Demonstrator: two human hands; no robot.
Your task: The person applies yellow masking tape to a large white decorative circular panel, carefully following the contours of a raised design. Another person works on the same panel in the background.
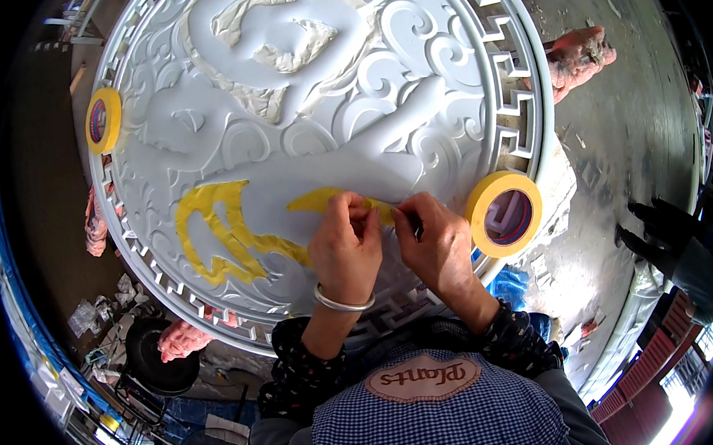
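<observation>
Both hands are pinched close together without touching, thumb to fingertips: the left hand [346, 251] on the yellow strip [313, 198], the right hand [440, 241] at what looks like its right end. The strip lies on the white panel [289, 163] straight ahead of the fingers, its pointed end running out to the left of the left hand. Further left, a larger yellow patch [232, 233] follows the carved curves, its tail reaching the left hand.

To lay the strip well, it would seem best to keep light tension between the two pinches, follow the contour in short lengths, and press the edge down before shifting grip. Pulling hard could lift the thin pointed end, and the raised carving probably invites creases.

The near roll [476, 216] is just right of the right hand, at the rim, so a wide elbow or wrist swing there could knock it. The far roll [114, 118] sits on the rim well off to the left. Both forearms cross the near fretwork [393, 311], whose slots might snag a cuff. Ahead of the hands the carved surface offers the most room, up to the cream patches [291, 58].
</observation>
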